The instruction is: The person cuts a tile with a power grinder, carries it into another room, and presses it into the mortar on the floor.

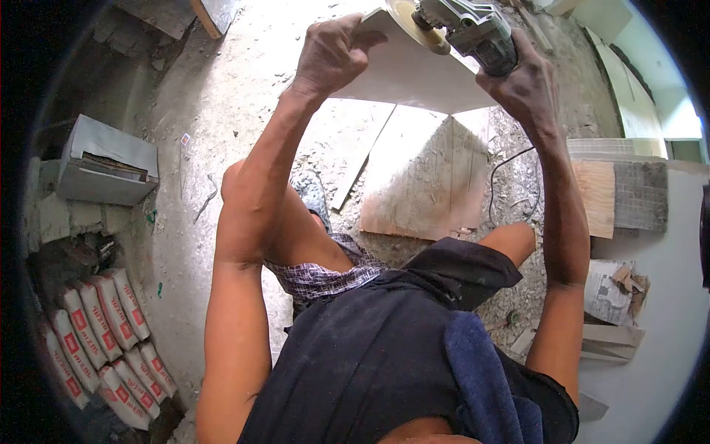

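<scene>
My left hand (329, 58) is closed on the left edge of a pale tile (418, 80), which is tilted up at the top of the view. In my right hand (526, 87) is an angle grinder (477, 33), gripped around its body. The grinder's pale round disc (410, 28) overlaps the tile's far edge, between my two hands. A dark cord (494, 176) runs over the floor below my right hand.
A dusty board (421, 185) lies on the rubble-strewn floor before me, with a thin strip (362, 159) beside it. A box (111, 166) and several printed sacks (96, 325) are at left. Stacked tiles (640, 196) and offcuts (614, 344) lie at right.
</scene>
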Available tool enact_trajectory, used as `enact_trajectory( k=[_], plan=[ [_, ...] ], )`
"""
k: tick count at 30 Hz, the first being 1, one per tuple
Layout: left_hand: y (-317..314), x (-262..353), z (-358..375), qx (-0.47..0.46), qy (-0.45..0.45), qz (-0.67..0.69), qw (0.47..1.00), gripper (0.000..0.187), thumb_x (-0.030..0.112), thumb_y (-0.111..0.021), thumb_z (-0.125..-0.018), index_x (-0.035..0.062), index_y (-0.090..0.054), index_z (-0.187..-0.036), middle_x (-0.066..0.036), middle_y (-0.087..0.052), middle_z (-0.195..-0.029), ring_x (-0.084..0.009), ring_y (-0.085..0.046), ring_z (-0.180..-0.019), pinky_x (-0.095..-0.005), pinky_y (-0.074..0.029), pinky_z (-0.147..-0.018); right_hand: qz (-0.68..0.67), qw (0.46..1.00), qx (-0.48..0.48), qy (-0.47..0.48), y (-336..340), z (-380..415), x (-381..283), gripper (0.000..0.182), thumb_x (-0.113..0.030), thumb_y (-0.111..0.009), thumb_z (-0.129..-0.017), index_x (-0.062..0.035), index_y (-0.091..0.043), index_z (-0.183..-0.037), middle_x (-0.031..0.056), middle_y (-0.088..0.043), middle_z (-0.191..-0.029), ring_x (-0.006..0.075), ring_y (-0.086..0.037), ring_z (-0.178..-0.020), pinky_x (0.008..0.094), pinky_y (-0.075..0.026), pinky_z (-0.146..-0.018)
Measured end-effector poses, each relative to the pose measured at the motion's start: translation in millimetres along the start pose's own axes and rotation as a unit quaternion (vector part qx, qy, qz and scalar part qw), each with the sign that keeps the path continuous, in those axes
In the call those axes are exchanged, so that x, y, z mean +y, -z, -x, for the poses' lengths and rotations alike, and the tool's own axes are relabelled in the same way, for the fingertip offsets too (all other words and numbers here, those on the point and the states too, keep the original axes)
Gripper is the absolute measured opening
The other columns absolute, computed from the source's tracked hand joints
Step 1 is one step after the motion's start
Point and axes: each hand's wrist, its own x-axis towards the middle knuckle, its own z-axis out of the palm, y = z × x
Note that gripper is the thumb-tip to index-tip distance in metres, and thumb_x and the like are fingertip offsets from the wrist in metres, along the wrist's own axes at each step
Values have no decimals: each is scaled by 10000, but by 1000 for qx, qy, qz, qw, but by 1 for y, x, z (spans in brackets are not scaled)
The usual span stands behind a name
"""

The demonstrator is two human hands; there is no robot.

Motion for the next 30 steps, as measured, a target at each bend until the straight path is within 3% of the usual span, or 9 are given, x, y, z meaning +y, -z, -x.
enact_trajectory(
  k=[3, 8, 11, 20, 24, 26, 30],
  plan=[
    [0, 0, 0, 25, -28, -3, 999, 94, 63, -700, -833, 33, -717, -920, -145, -734, -800, -243, -728, -695, -354, -581, -679, -7, 999, 33, 28, -1, 4, 4, 469, -207, -775, -701, -83, -628, -1129, 145, -729, -937, 290, -720, -846, 406, -547, -750],
    [0, 0, 1, 13, -22, 18, 1000, 119, 48, -685, -825, 46, -734, -933, -134, -743, -816, -243, -729, -695, -344, -576, -683, 56, 996, -32, -57, 3, 8, 10, 496, -227, -764, -687, -117, -626, -1151, 164, -724, -952, 348, -709, -850, 441, -541, -744],
    [0, -2, 2, -2, -33, -28, 999, 130, 52, -686, -840, 42, -743, -956, -123, -748, -804, -214, -728, -669, -333, -575, -659, 36, 998, -10, -42, -4, 11, 29, 532, -239, -766, -674, -128, -619, -1172, 173, -720, -950, 376, -702, -862, 457, -536, -744],
    [2, -3, 7, -19, 27, -2, 999, 148, 59, -691, -857, 33, -747, -992, -102, -762, -819, -168, -727, -663, -297, -584, -654, 83, 992, -33, -86, -10, 22, 45, 593, -261, -767, -663, -164, -607, -1225, 172, -722, -954, 388, -697, -899, 482, -536, -762],
    [2, -8, 7, -10, -12, -30, 999, 164, 44, -683, -846, 39, -749, -996, -99, -766, -836, -161, -735, -700, -302, -591, -689, 87, 988, -57, -116, -5, 25, 43, 590, -249, -729, -685, -170, -591, -1253, 177, -720, -1022, 385, -694, -961, 483, -543, -806],
    [1, -13, 8, 4, -38, -30, 999, 194, 25, -656, -832, 53, -753, -998, -88, -770, -851, -165, -741, -728, -311, -594, -721, 54, 988, -60, -129, 2, 27, 34, 427, -161, -762, -679, -75, -573, -1052, 209, -696, -913, 414, -677, -886, 481, -534, -766],
    [11, 0, 6, -19, -24, -52, 998, 221, 10, -626, -816, 61, -757, -987, -78, -773, -864, -164, -740, -736, -307, -595, -741, 69, 985, -67, -144, -2, 29, 44, 429, -152, -757, -673, -86, -571, -1054, 205, -696, -908, 408, -676, -884, 480, -527, -752]
  ],
)
